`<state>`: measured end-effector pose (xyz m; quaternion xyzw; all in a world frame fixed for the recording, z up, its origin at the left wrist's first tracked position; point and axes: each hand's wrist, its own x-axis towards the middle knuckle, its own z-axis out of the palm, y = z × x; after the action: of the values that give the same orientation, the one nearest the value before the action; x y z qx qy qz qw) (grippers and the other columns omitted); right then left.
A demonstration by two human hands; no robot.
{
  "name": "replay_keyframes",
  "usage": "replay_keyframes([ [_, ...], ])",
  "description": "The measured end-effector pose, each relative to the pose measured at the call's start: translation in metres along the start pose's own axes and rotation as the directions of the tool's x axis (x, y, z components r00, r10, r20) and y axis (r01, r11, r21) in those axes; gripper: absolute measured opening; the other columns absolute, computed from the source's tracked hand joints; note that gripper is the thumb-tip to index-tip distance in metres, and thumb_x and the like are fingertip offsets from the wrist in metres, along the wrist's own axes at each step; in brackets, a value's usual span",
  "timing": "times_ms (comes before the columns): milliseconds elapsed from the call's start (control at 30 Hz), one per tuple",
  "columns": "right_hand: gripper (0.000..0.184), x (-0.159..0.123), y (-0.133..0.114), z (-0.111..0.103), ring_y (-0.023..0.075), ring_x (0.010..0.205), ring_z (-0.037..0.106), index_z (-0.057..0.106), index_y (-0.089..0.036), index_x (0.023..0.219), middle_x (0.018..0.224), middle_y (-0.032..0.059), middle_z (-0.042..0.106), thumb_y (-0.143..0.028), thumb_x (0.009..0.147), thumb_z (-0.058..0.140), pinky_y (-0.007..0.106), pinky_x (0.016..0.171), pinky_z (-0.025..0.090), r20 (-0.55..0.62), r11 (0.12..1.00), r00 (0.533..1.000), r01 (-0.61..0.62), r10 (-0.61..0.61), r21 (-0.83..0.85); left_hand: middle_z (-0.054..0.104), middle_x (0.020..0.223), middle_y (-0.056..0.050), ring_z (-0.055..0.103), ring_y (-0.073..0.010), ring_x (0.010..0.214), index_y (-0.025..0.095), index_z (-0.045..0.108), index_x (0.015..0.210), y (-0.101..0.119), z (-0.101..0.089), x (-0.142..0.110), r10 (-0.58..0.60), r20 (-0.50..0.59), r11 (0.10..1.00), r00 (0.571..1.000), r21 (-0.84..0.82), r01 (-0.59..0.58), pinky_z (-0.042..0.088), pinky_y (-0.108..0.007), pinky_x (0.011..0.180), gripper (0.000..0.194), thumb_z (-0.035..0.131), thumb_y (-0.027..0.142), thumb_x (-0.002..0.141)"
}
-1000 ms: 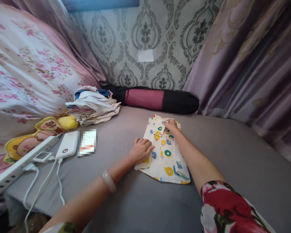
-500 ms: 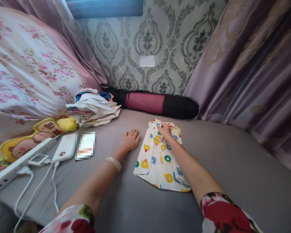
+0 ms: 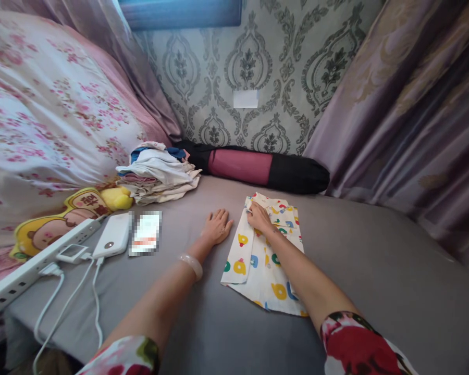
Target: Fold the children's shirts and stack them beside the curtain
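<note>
1. Head view, just right of centre in the frame: the printed shirt lies on the grey sheet, its left strip already turned inward.
2. The right hand has its fingers closed, seemingly pinching cloth near the shirt's upper left edge.
3. The left hand lies palm down, fingers loosely spread, just beside it.
4. Folding looks partway: the shirt's length appears not yet doubled over.
</note>
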<state>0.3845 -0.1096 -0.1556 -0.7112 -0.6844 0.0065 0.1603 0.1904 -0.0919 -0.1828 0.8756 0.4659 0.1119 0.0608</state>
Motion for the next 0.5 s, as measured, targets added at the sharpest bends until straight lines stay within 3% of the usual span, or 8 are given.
replay_keyframes([
  [167, 0.036, -0.002, 0.0, 0.006, 0.0206, 0.124, 0.043, 0.051, -0.009, 0.121, 0.13, 0.016, 0.052, -0.02, 0.09, 0.036, 0.029, 0.103, 0.029, 0.088, 1.0, 0.996, -0.003, 0.001, 0.026, 0.035, 0.15, -0.01, 0.028, -0.024, 0.14, 0.018, 0.039, 0.139, 0.001, 0.001, 0.0, -0.013, 0.009, 0.999, 1.0, 0.04, 0.013, 0.02, -0.047, 0.114, 0.055, 0.019, 0.047, 0.097],
  [267, 0.056, -0.005, -0.002, 0.009, 0.0228, 0.141, 0.019, 0.032, -0.009, 0.143, 0.152, 0.0151, 0.028, -0.039, 0.096, 0.028, 0.038, 0.113, 0.013, 0.227, 0.998, 0.974, -0.017, 0.005, 0.053, 0.035, 0.151, -0.01, 0.027, -0.0235, 0.14, 0.017, 0.038, 0.139, 0.001, 0.001, 0.0, -0.015, 0.008, 0.998, 1.0, 0.056, 0.014, 0.02, -0.047, 0.114, 0.056, 0.018, 0.048, 0.097],
  [367, 0.073, -0.002, -0.003, 0.007, 0.0225, 0.145, 0.001, 0.017, -0.009, 0.15, 0.158, 0.0109, 0.008, -0.056, 0.095, 0.016, 0.043, 0.115, 0.0, 0.362, 0.996, 0.932, -0.053, 0.025, 0.066, 0.034, 0.151, -0.011, 0.027, -0.0238, 0.14, 0.016, 0.038, 0.14, 0.001, 0.001, 0.0, -0.011, 0.013, 0.998, 1.0, 0.066, 0.01, 0.02, -0.047, 0.114, 0.057, 0.018, 0.048, 0.097],
  [500, 0.071, 0.009, -0.002, -0.003, 0.0206, 0.144, 0.009, 0.03, -0.012, 0.147, 0.156, 0.0092, 0.019, -0.053, 0.095, 0.005, 0.046, 0.115, -0.003, 0.378, 0.998, 0.925, -0.049, 0.03, 0.041, 0.034, 0.151, -0.01, 0.026, -0.0236, 0.14, 0.016, 0.038, 0.14, 0.001, 0.001, 0.0, -0.008, 0.01, 0.998, 1.0, 0.069, 0.007, 0.019, -0.047, 0.114, 0.058, 0.017, 0.048, 0.097],
])
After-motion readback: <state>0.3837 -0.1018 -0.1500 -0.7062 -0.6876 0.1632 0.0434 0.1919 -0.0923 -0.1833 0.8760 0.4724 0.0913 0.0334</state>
